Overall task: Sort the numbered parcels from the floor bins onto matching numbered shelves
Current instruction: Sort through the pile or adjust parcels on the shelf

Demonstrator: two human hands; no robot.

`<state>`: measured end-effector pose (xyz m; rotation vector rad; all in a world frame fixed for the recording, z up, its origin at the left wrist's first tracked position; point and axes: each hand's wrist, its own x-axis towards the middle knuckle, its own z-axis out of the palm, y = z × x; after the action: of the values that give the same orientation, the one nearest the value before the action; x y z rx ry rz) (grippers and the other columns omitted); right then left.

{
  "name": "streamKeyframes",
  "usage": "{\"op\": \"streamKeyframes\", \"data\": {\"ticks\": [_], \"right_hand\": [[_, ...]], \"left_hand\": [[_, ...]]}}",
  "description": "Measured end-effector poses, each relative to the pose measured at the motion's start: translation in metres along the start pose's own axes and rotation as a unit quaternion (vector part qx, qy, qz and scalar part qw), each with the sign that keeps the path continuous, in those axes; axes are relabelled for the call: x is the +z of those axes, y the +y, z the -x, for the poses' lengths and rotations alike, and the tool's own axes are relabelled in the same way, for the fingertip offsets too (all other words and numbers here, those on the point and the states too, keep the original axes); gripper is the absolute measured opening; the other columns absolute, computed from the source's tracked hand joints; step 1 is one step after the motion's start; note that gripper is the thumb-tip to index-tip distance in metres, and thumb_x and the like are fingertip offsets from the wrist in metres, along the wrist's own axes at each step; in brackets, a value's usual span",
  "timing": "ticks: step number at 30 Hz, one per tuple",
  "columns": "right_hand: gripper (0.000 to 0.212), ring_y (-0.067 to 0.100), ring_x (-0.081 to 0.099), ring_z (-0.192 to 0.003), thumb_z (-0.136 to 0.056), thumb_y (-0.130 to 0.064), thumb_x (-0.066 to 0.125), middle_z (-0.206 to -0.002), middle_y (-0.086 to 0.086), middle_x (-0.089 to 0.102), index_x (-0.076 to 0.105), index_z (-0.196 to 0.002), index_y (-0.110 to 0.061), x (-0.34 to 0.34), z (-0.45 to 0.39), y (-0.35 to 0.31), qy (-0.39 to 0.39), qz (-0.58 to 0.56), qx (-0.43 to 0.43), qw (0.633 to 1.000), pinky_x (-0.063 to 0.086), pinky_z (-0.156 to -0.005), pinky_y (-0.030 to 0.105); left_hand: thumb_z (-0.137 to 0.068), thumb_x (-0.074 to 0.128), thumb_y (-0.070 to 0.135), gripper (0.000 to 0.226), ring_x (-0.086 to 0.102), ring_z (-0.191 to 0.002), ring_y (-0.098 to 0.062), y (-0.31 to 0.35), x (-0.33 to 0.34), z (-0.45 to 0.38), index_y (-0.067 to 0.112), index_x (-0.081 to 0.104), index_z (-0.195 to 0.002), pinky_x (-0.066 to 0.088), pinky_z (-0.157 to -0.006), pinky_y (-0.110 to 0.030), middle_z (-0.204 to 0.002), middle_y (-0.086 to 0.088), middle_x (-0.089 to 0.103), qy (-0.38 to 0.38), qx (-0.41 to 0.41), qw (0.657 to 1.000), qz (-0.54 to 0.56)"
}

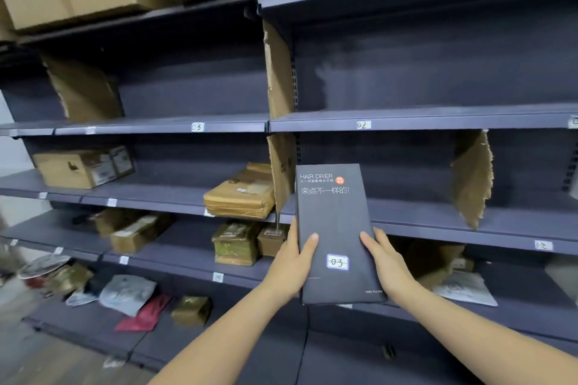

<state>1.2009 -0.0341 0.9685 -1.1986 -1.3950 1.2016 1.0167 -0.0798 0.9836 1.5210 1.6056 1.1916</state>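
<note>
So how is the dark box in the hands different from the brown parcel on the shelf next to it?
The tall dark grey hair drier box is held upright by the left hand and right hand; the flat brown paper-wrapped parcel lies on a shelf, untouched. The box is smooth with white print and an 03 sticker; the parcel looks wrinkled. Both are rectangular.

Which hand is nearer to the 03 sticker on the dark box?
Right. The right hand holds the box edge just right of the 03 sticker, thumb close to it. The left hand holds the opposite edge, slightly farther away.
</note>
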Motion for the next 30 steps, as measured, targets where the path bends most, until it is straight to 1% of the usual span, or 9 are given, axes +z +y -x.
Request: {"op": "streamKeyframes", "data": {"ticks": [6,10,13,16,19,23,25,27,30], "right_hand": [[0.030,0.015,0.063,-0.102,-0.097,-0.045,0.047,-0.114,-0.005,0.066,0.052,-0.125,-0.033,0.072,-0.030,-0.034,-0.045,0.000,-0.033,0.998,0.048,-0.091,0.035],[0.029,0.016,0.063,-0.102,-0.097,-0.042,0.047,-0.115,-0.005,0.067,0.054,-0.124,-0.035,0.115,-0.057,-0.054,-0.070,-0.008,-0.039,0.997,0.048,-0.087,0.034],[0.029,0.013,0.062,-0.101,-0.097,-0.035,0.047,-0.115,-0.007,0.066,0.057,-0.124,-0.036,0.144,-0.083,-0.077,-0.082,-0.021,-0.064,0.994,0.046,-0.079,0.029],[0.030,0.011,0.062,-0.099,-0.096,-0.035,0.049,-0.114,-0.007,0.066,0.058,-0.123,-0.036,0.170,-0.114,-0.107,-0.077,-0.026,-0.099,0.992,0.046,-0.074,0.026],[0.029,0.014,0.061,-0.101,-0.092,-0.044,0.051,-0.114,-0.003,0.066,0.060,-0.119,-0.036,0.191,-0.147,-0.137,-0.076,-0.023,-0.132,0.988,0.046,-0.075,0.028],[0.029,0.014,0.058,-0.107,-0.094,-0.045,0.052,-0.113,-0.006,0.065,0.062,-0.115,-0.028,0.215,-0.190,-0.183,-0.068,-0.001,-0.180,0.981,0.043,-0.083,0.029],[0.033,0.013,0.055,-0.107,-0.093,-0.047,0.051,-0.115,-0.007,0.062,0.062,-0.116,-0.024,0.225,-0.209,-0.205,-0.061,0.026,-0.186,0.980,0.039,-0.081,0.028],[0.035,0.011,0.055,-0.101,-0.094,-0.048,0.050,-0.113,-0.007,0.061,0.061,-0.113,-0.022,0.234,-0.226,-0.222,-0.064,0.049,-0.180,0.980,0.039,-0.076,0.025],[0.044,0.019,0.058,-0.108,-0.079,-0.058,0.051,-0.112,-0.006,0.066,0.066,-0.103,-0.025,0.250,-0.251,-0.244,-0.063,0.051,-0.153,0.985,0.043,-0.098,0.037]], "left_hand": [[-0.100,0.040,0.047,0.046,0.052,-0.110,-0.009,-0.004,-0.076,-0.015,0.056,0.016,-0.138,0.039,-0.095,-0.027,-0.131,0.013,0.052,0.063,0.003,0.998,-0.012],[-0.100,0.038,0.047,0.051,0.053,-0.105,-0.010,-0.005,-0.121,-0.035,0.052,0.016,-0.145,0.039,-0.089,-0.024,-0.125,0.012,0.054,0.089,-0.008,0.996,-0.022],[-0.101,0.037,0.045,0.037,0.053,-0.090,0.002,0.000,-0.156,-0.060,0.052,0.025,-0.136,0.040,-0.070,-0.005,-0.119,0.024,0.052,0.107,-0.005,0.994,-0.023],[-0.100,0.036,0.051,0.049,0.053,-0.097,-0.009,0.011,-0.190,-0.093,0.043,0.026,-0.146,0.040,-0.073,-0.018,-0.131,0.010,0.056,0.130,-0.006,0.991,-0.032],[-0.099,0.036,0.051,0.048,0.055,-0.103,-0.015,0.023,-0.224,-0.132,0.043,0.029,-0.146,0.038,-0.080,-0.026,-0.128,0.009,0.058,0.145,0.011,0.988,-0.045],[-0.097,0.040,0.052,0.031,0.058,-0.110,-0.014,0.043,-0.270,-0.184,0.044,0.046,-0.126,0.042,-0.099,-0.034,-0.124,0.014,0.060,0.155,0.025,0.987,-0.026],[-0.089,0.043,0.058,0.035,0.060,-0.110,-0.016,0.049,-0.290,-0.209,0.038,0.054,-0.116,0.043,-0.103,-0.038,-0.120,0.011,0.063,0.161,0.010,0.987,-0.024],[-0.074,0.044,0.064,0.050,0.060,-0.109,-0.019,0.055,-0.308,-0.231,0.031,0.059,-0.110,0.043,-0.102,-0.039,-0.116,0.006,0.065,0.176,-0.016,0.984,-0.022],[-0.075,0.043,0.060,0.057,0.064,-0.087,-0.022,0.062,-0.327,-0.267,0.018,0.058,-0.111,0.047,-0.077,-0.031,-0.105,-0.002,0.068,0.165,-0.034,0.986,0.010]]}}
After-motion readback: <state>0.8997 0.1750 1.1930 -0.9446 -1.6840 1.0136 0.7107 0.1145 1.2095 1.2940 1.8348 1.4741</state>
